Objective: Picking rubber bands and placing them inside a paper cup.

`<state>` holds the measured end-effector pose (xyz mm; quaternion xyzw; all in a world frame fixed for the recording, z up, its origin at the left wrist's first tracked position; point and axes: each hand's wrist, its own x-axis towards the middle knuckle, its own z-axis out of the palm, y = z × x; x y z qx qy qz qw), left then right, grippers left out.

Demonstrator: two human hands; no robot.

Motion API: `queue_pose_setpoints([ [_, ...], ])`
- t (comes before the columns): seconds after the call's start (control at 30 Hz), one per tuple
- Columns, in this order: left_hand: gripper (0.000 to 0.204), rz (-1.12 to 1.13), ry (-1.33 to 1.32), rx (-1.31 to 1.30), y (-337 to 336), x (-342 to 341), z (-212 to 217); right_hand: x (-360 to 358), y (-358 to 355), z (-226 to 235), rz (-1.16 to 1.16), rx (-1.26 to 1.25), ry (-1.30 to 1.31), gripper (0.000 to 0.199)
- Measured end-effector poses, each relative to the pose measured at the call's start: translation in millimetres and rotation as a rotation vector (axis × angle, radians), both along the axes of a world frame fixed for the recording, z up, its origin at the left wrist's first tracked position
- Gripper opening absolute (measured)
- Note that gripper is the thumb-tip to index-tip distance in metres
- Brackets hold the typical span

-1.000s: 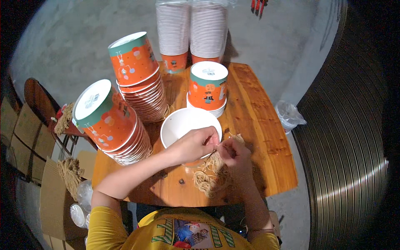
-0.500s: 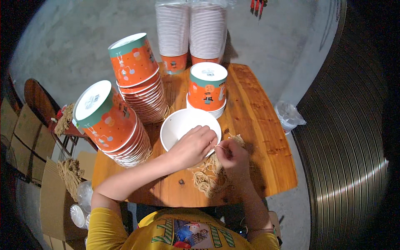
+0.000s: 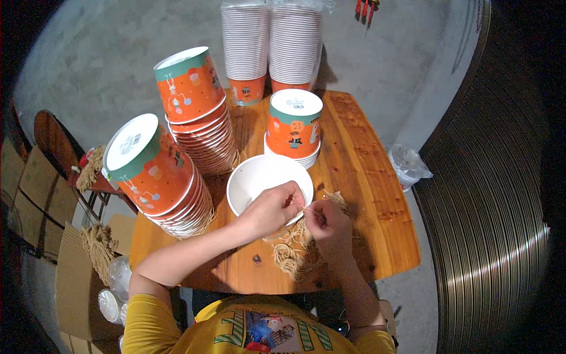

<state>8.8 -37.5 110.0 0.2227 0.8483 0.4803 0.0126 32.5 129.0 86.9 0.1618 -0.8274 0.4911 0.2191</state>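
A white-lined paper bucket stands on the wooden table in front of me, its mouth facing up toward me. Over its lower right rim, my left hand pinches a thin pale string with thumb and fingertips. My right hand, just right of the rim, is closed on the same string, which runs short between the two hands. Whether the string passes through the bucket's wall is hidden by my fingers. Below my hands lies a loose tangle of beige string on the table.
Upside-down orange and green paper buckets rise in a near left stack, a farther left stack and a short stack behind the white one. Two tall plastic-wrapped stacks stand at the table's back. More string hangs over a cardboard box at left.
My left fingers have drawn back slightly from the rim, and the fingertips of both hands now meet closer around the string. The buckets stay in place.
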Motion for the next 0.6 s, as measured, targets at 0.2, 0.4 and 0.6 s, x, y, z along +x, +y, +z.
queue_pose_setpoints([
  [0.2, 0.012, 0.053, 0.040, 0.010, -2.3, -0.3, 5.3, -5.6, 6.4, -6.5, 0.052, -0.041, -0.201, 0.011],
  [0.4, 0.018, -0.011, -0.034, 0.005, -5.5, 1.0, -2.3, -6.6, 5.7, -10.7, 0.064, -0.122, -0.266, 0.013],
  [0.6, 0.019, -0.086, -0.074, 0.001, -2.6, -4.9, 0.0, -6.3, 6.9, -9.3, 0.080, -0.163, -0.355, 0.017],
])
